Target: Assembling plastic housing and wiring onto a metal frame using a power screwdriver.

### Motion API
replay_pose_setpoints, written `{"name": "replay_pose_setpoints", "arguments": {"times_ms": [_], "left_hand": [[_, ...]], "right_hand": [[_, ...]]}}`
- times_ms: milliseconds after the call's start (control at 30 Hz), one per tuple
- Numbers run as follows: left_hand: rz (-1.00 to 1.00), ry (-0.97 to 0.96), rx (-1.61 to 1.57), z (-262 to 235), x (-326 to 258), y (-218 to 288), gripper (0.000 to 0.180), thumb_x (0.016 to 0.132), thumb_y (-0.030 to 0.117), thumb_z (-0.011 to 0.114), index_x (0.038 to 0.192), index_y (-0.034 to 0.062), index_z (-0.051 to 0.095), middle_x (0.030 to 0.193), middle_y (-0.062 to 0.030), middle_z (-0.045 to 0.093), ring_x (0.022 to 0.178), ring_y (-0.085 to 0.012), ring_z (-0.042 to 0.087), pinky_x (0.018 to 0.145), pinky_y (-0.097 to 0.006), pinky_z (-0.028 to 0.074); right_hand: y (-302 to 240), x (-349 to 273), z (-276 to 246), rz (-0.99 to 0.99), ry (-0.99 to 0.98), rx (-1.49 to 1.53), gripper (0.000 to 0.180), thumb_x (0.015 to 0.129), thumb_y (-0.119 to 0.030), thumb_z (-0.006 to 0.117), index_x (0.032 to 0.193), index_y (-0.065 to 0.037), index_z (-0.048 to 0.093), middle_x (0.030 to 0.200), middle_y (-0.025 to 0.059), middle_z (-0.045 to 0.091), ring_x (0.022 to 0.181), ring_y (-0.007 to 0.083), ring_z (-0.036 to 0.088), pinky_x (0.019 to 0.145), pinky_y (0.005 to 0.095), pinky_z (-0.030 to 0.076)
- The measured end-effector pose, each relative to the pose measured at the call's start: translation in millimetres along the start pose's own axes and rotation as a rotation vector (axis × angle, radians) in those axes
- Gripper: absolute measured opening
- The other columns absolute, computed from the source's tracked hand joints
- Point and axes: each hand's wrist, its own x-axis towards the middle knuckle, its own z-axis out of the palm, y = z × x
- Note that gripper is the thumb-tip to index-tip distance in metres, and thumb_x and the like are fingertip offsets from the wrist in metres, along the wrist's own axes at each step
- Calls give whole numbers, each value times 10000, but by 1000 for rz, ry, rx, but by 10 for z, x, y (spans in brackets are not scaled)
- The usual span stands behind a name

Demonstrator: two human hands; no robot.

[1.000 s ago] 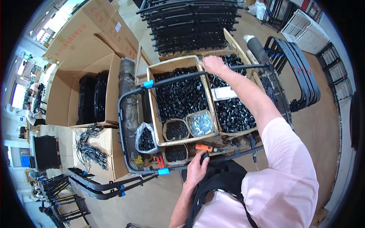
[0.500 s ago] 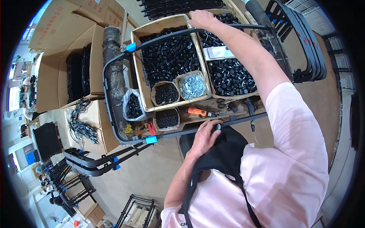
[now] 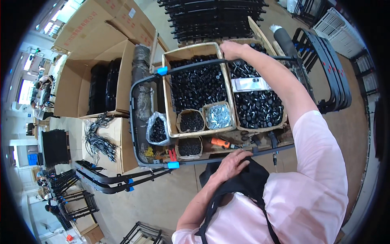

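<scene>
A black tubular frame (image 3: pixel 138 122) with blue tape lies over boxes of small parts. At its near bar is my left hand (image 3: pixel 232 166), fingers bent and drawn together in front of the black apron (image 3: pixel 252 179); anything inside them is hidden. My right arm reaches across to the far bar, where my right hand (image 3: pixel 232 51) is closed beside the box rim; what its fingers grip is hidden. Under the frame, one box (image 3: pixel 165 93) holds black knobs (image 3: pixel 199 87), a tub of silver screws (image 3: pixel 218 116) and a tub of small black parts (image 3: pixel 191 121). Right of it sit black round-headed bolts (image 3: pixel 260 110).
An orange-handled power tool (image 3: pixel 220 142) and red-handled pliers (image 3: pixel 172 155) lie along the bench's near edge. A white flat case (image 3: pixel 250 84) rests on the bolts. Left stand an open carton (image 3: pixel 67 89) and bundled cables (image 3: pixel 99 140). Black curved frames (image 3: pixel 331 73) stand right.
The view has shifted, so the bench sits lower in it. A small dark round piece showing at my left fingers before is out of sight now. My right hand stays at the far bar.
</scene>
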Motion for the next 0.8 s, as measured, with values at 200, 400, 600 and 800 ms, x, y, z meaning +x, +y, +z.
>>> {"name": "replay_pose_setpoints", "arguments": {"times_ms": [200,400,600,800], "left_hand": [[-3,-37,-131,-2,-27,-96,378,976,158,680,1353,132,660,1260,-177,641,1194,-393,625,1040,-453,520],[-117,5,-197,62,-15,-91,404,958,136,655,1352,64,599,1242,-193,638,1194,-397,617,1048,-467,501],[16,24,-92,103,-36,-194,308,977,114,597,1280,60,602,1226,-188,635,1169,-406,621,1011,-466,504],[83,5,153,14,19,-56,344,991,117,595,1333,112,626,1173,-178,627,1116,-397,630,960,-480,522]], "right_hand": [[-307,-82,-102,34,92,-149,236,864,-175,678,964,7,790,1075,243,768,1049,400,744,945,483,593],[-290,-159,-164,249,70,-127,478,928,-456,656,1102,-36,801,1202,196,762,1159,365,718,995,467,567],[-377,-213,-295,192,-60,-163,516,906,-449,614,1131,-19,792,1219,214,755,1158,355,727,993,467,566],[-419,-212,-201,223,47,-230,513,1006,-482,568,1174,-47,782,1235,174,759,1178,336,720,1007,447,558]]}}
